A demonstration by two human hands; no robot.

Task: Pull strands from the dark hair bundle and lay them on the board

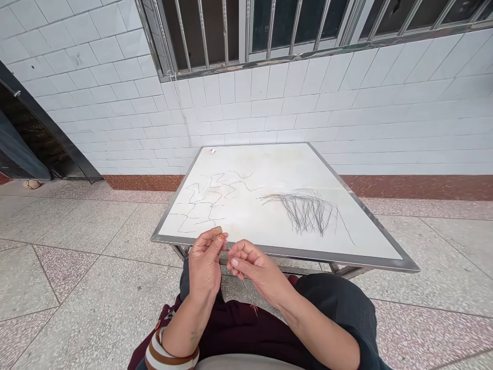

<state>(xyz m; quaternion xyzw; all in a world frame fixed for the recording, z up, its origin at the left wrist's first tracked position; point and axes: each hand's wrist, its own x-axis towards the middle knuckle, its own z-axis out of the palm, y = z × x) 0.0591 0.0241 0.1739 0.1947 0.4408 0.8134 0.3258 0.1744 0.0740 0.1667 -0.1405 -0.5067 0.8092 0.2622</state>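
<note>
My left hand (206, 264) is closed in a pinch on a thin wire (228, 247), just over the near edge of the white table (265, 164). A tan wrap, perhaps tape, covers one of its fingertips. My right hand (256, 267) pinches the same wire a short way to the right, and a fine end trails below its fingers. On the right of the tabletop lies a loose bundle of thin dark wires (308, 213), mostly straight. Several wires bent into zigzags (211, 198) are spread over the left side, beyond my left hand.
A small white and red object (212, 151) lies at the table's far left corner. The table's grey metal rim (308, 255) runs in front of my knees. Behind stands a tiled wall (250, 121) with a barred window (292, 31); a dark doorway (34, 128) is at left.
</note>
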